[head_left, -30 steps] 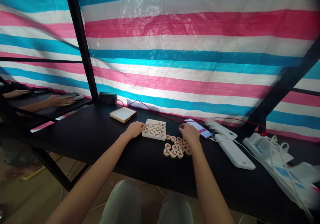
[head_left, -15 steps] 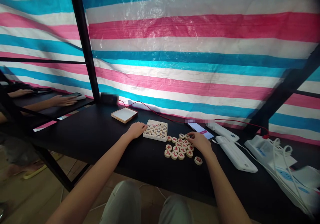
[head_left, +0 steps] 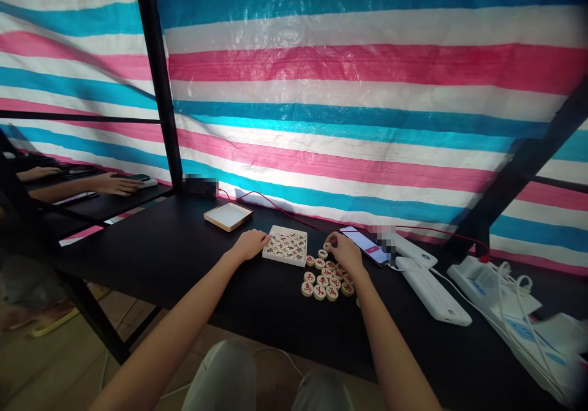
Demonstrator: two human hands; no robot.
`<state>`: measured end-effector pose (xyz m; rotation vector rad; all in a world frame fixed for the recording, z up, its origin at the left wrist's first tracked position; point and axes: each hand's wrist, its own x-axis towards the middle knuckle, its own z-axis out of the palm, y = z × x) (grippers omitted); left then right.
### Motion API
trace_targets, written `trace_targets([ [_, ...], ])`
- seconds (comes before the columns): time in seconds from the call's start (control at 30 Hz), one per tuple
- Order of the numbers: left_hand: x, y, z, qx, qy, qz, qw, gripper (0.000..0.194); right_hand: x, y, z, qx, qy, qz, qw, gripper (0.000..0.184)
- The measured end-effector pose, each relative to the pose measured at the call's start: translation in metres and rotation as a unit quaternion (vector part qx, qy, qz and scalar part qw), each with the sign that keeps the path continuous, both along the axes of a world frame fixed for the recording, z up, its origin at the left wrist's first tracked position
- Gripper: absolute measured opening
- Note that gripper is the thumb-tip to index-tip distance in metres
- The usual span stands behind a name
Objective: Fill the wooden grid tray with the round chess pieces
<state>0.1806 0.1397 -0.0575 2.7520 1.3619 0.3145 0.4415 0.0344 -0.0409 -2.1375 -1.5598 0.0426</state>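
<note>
A white box (head_left: 284,261) on the black table holds rows of Chinese chess pieces with dark characters. My left hand (head_left: 249,245) grips the box's left wall, its fingers closed at the rim. Just right of the box, my right hand (head_left: 344,252) pinches a round Chinese chess piece (head_left: 326,246) between thumb and fingers. A black-marked piece (head_left: 322,254) lies right under that hand. Red-marked Chinese chess pieces (head_left: 322,280) lie flat in a loose cluster nearer me. My right hand and wrist hide some of them.
An open box lid (head_left: 228,216) lies at the back left. Behind my right hand is a lit phone (head_left: 365,245), with white power banks (head_left: 432,291) and a cabled power strip (head_left: 509,325) farther right. A red cable runs along the striped sheet. Another person's hand (head_left: 114,184) rests at far left.
My right hand has moved left toward the box with a piece in its fingers. The black-marked piece beside it has also shifted left. My left hand stays at the box.
</note>
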Motion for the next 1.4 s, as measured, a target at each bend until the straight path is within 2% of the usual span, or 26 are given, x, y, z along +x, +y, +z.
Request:
trace_targets([
  [0.17,0.000,0.000,0.000,0.001,-0.004,0.002,1.000,0.050,-0.016,0.026,0.008,0.107,0.095,0.033,0.989,0.012],
  [0.33,0.000,0.000,0.000,0.003,-0.001,0.000,1.000,0.051,-0.057,0.058,0.006,0.162,0.194,0.112,0.961,0.016],
  [0.47,0.000,0.000,0.001,-0.004,0.006,0.001,1.000,0.050,-0.081,0.059,0.003,0.133,0.136,0.121,0.974,0.009],
  [0.57,0.000,-0.001,0.003,-0.006,0.008,-0.001,1.000,0.049,-0.085,0.051,0.004,0.108,0.043,0.096,0.989,0.010],
  [0.67,0.000,-0.002,0.004,-0.011,0.006,0.002,1.000,0.048,-0.084,0.047,0.006,0.088,0.005,0.070,0.994,0.017],
  [1.0,0.000,-0.003,0.003,-0.008,0.004,0.004,1.000,0.051,-0.087,0.056,-0.006,0.084,-0.007,0.084,0.993,0.021],
  [1.27,0.000,-0.001,0.000,0.000,0.001,-0.004,1.000,0.050,-0.085,0.067,-0.012,0.092,0.081,0.125,0.985,0.019],
  [1.4,0.001,-0.002,0.002,0.001,0.003,-0.003,1.000,0.050,-0.088,0.066,-0.008,0.090,0.034,0.108,0.990,0.011],
])
